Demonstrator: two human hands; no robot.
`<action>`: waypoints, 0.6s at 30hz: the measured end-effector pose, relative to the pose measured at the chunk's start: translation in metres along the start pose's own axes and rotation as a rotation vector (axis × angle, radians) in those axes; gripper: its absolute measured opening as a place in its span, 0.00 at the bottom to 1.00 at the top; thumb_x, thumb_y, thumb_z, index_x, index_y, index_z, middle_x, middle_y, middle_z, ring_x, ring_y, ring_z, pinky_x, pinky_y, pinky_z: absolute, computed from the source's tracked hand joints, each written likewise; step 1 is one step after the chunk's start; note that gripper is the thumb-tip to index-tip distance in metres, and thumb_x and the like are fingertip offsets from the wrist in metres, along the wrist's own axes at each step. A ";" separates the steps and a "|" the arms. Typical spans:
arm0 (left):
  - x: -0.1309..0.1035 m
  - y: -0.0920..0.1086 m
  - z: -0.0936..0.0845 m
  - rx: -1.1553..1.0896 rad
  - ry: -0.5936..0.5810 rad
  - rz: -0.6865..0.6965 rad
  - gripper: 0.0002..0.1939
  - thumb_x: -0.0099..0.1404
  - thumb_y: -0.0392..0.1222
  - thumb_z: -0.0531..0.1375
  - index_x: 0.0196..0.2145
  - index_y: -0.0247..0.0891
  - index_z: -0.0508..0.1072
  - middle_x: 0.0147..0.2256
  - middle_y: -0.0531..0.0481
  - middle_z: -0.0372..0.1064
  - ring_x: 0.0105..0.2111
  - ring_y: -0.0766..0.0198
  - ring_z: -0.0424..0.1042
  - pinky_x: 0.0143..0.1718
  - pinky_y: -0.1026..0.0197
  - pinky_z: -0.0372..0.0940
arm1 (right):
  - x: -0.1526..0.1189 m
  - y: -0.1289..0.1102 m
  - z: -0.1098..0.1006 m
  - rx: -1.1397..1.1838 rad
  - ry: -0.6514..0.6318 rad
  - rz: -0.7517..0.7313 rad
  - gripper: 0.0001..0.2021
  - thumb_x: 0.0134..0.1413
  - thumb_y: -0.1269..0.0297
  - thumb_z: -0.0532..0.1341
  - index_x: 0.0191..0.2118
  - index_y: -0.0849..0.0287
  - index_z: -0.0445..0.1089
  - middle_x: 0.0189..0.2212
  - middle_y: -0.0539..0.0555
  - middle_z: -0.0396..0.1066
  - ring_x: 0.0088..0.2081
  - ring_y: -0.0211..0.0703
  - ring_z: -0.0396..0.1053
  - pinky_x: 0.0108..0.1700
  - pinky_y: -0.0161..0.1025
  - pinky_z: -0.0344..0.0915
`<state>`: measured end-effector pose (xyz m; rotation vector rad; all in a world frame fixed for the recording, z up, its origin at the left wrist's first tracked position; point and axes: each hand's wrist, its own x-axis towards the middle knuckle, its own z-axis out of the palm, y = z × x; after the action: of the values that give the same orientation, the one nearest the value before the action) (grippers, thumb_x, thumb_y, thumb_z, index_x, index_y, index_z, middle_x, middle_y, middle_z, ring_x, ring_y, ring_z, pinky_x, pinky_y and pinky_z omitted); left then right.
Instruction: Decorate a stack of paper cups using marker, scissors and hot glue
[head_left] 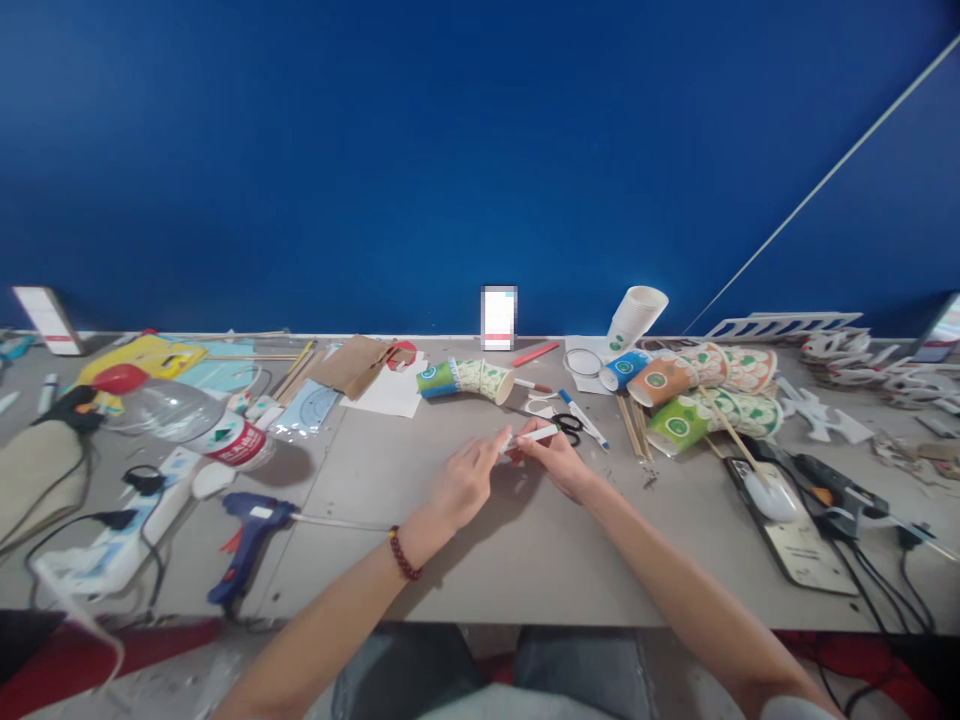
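Kinda hard to make out everything here, esp. at the fingertips
So the right hand (561, 464) covers one end of the white strip (543, 433), and I honestly can't tell what the left hand (466, 482) is pinching or just touching there. The scissors' (568, 429) blades are partly hidden too. The middle phone's (499, 318) screen is all pixelated, so no reading that, and the bottle label's (241, 444) small print is mush. The right phone (943, 332) and the beige thing (37, 478) get chopped by the side edges, both forearms run off the bottom, and the white pile (847, 365) at far right is too blurry to sort out.
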<state>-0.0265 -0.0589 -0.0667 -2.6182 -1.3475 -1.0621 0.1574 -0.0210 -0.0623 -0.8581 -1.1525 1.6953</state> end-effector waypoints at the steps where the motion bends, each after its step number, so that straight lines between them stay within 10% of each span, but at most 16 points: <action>1: 0.001 0.000 -0.001 0.009 0.002 0.006 0.24 0.70 0.31 0.42 0.62 0.40 0.53 0.35 0.47 0.72 0.34 0.62 0.71 0.37 0.59 0.68 | 0.000 0.000 0.000 -0.009 0.005 -0.002 0.14 0.44 0.56 0.69 0.29 0.59 0.67 0.25 0.49 0.74 0.28 0.40 0.72 0.33 0.38 0.70; 9: 0.020 0.018 -0.025 0.118 -0.293 -0.070 0.19 0.69 0.40 0.49 0.57 0.37 0.60 0.32 0.46 0.72 0.32 0.58 0.72 0.34 0.59 0.66 | 0.007 -0.005 -0.001 -0.109 0.177 -0.007 0.17 0.46 0.50 0.65 0.28 0.58 0.64 0.21 0.48 0.70 0.21 0.37 0.67 0.26 0.35 0.64; 13: 0.027 0.026 -0.053 0.224 -0.434 -0.168 0.26 0.66 0.47 0.56 0.59 0.36 0.58 0.32 0.45 0.72 0.32 0.56 0.72 0.31 0.59 0.63 | 0.014 -0.009 -0.010 -0.060 0.374 -0.089 0.15 0.47 0.50 0.61 0.29 0.55 0.59 0.17 0.45 0.67 0.19 0.36 0.63 0.21 0.33 0.59; 18: -0.003 0.008 -0.099 0.287 -0.411 -0.280 0.13 0.66 0.49 0.54 0.43 0.40 0.68 0.34 0.48 0.73 0.32 0.58 0.72 0.30 0.61 0.60 | 0.018 -0.019 -0.032 -0.204 0.509 -0.202 0.11 0.53 0.53 0.54 0.30 0.53 0.54 0.12 0.39 0.51 0.14 0.34 0.52 0.19 0.32 0.50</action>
<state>-0.0778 -0.0955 0.0102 -2.5635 -1.8257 -0.3034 0.1842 0.0097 -0.0555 -1.1749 -1.0235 1.1173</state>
